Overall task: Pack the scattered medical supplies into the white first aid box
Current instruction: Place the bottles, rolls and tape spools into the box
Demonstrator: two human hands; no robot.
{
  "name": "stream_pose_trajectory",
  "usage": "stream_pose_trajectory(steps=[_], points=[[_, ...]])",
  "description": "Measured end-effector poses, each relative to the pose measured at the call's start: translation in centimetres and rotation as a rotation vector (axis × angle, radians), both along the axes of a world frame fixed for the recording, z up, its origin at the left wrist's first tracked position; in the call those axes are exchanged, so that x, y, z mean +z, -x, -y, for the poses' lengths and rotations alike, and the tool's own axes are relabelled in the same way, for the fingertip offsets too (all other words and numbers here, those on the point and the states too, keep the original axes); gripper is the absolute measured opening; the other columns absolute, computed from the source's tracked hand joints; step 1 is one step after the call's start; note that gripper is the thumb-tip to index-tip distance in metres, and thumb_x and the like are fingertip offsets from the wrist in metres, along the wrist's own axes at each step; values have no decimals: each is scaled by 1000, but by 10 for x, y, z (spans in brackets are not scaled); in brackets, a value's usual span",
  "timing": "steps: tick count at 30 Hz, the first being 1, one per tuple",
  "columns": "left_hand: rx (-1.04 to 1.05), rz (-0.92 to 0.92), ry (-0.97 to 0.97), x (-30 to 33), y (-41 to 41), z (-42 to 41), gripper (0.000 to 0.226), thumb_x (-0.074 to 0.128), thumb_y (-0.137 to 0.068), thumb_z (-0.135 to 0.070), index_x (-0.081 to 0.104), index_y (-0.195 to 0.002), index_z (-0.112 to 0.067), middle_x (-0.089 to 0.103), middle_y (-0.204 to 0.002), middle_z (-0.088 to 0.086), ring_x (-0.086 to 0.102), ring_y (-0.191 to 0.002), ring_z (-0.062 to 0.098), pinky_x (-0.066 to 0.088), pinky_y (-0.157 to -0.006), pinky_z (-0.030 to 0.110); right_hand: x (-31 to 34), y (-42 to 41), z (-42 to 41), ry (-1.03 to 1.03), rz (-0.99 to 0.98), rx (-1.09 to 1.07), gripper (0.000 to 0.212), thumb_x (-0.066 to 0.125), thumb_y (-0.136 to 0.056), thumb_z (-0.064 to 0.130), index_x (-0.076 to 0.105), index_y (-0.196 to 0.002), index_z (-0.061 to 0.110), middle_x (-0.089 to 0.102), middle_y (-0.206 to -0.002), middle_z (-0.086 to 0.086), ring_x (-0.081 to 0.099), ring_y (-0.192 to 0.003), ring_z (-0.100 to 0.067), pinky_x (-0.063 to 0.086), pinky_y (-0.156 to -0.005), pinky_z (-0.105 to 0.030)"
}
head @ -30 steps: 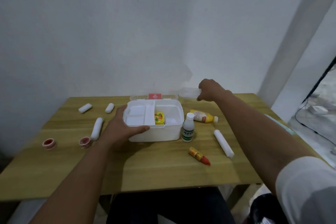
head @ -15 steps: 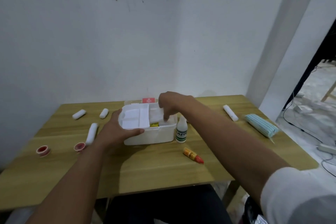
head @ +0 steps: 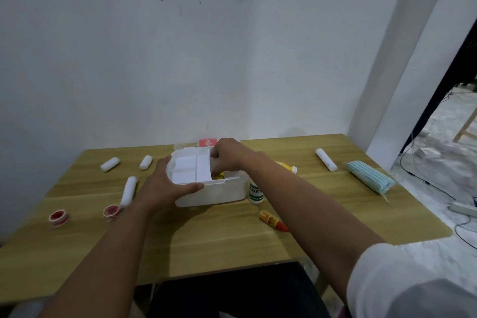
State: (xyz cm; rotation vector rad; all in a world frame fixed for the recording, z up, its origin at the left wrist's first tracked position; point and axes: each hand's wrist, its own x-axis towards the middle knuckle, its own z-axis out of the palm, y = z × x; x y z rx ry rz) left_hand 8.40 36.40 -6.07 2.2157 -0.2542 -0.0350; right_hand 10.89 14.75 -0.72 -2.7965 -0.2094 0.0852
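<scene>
**Packing barely begun; most supplies outside the box**

Open white box [head: 210,190] near the middle of the counter [head: 232,237], lid [head: 207,142] with a red label flat just behind it. Inside, a divided white tray on the left part, something yellow low in the right part; nothing else visible in there. Left hand [head: 165,186] clasped on the box's left front corner, thumb along the front rim, steadying it. Right hand [head: 227,156] dipped over the right part of the box, fingers curled downward on something pale; what exactly, cannot tell.

Left to pack, judging by the layout:
- left of the box: three white rolls [head: 129,191], two red tape spools [head: 111,211];
- touching or just beside the box's right end: a white bottle [head: 256,191] with green print, upright;
- behind that bottle: a yellow bottle [head: 285,166], mostly hidden by the forearm;
- in front and right of the box: a small orange dropper [head: 273,220], lying flat;
- well right of the box: another white roll [head: 326,160] and a stack of blue masks [head: 369,179] near the edge.

Wooden counter, pale grain, pushed against a scuffed white wall. White pillar to the right, then grey floor with cables and a power strip.
</scene>
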Motion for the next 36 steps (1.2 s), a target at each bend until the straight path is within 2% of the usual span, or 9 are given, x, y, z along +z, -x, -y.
stream_pose_trajectory(steps=[1,3,5,11,18,25,31,34,36], points=[[0,-8,1,1,0,0,122,88,-57,-63,25,-156,-29,40,-157,0,45,-136,26,50,-98,43,1,2,3,-9,15,4,35,90,-71,26,74,-90,2,72,-90,-11,65,-80,-25,56,-73,-35],[3,-22,7,2,1,0,124,87,-54,-64,25,-156,-29,40,-157,0,44,-136,26,50,-100,45,5,7,10,-37,52,7,56,91,-73,26,72,-121,3,71,-122,-10,66,-110,-26,55,-94,-36],[2,-26,6,4,3,1,125,86,-53,-64,26,-156,-29,40,-156,1,44,-135,27,50,-99,46,12,12,19,-56,88,8,62,91,-75,25,67,-130,6,68,-131,-8,63,-119,-24,51,-97,-32],[-14,-33,16,11,9,1,116,89,-59,-57,29,-154,-31,43,-152,1,47,-123,21,56,-90,49,35,22,58,-147,173,-49,37,84,-82,20,76,-117,7,76,-118,-6,70,-105,-18,55,-97,-33],[-19,-30,30,16,13,6,107,91,-66,-42,32,-154,-27,44,-150,4,44,-113,17,55,-91,52,34,45,128,-44,178,-232,27,73,-88,13,76,-115,10,75,-119,-6,68,-111,-22,54,-96,-35],[-33,-24,40,20,17,8,100,92,-68,-37,36,-152,-27,47,-143,2,45,-111,18,54,-91,53,0,93,236,63,115,-682,27,62,-88,26,67,-110,11,69,-113,-9,66,-108,-29,54,-85,-35],[-32,-21,43,24,24,10,78,91,-71,-33,36,-126,-44,44,-123,-9,46,-109,18,54,-90,51,-51,145,297,242,-81,-1004,47,64,-89,21,52,-134,19,55,-131,-8,51,-125,-30,39,-104,-50],[-32,-25,46,28,29,13,64,89,-74,-26,40,-108,-50,44,-118,-9,45,-108,17,53,-87,46,-54,150,306,229,-48,-975,43,67,-83,16,57,-125,18,61,-117,-6,60,-110,-27,47,-93,-44],[-18,-25,48,29,29,14,65,88,-75,-24,40,-110,-50,43,-119,-9,44,-108,17,52,-87,46,-42,142,305,141,44,-941,35,67,-83,20,62,-116,9,61,-99,-7,60,-91,-28,52,-80,-38]])
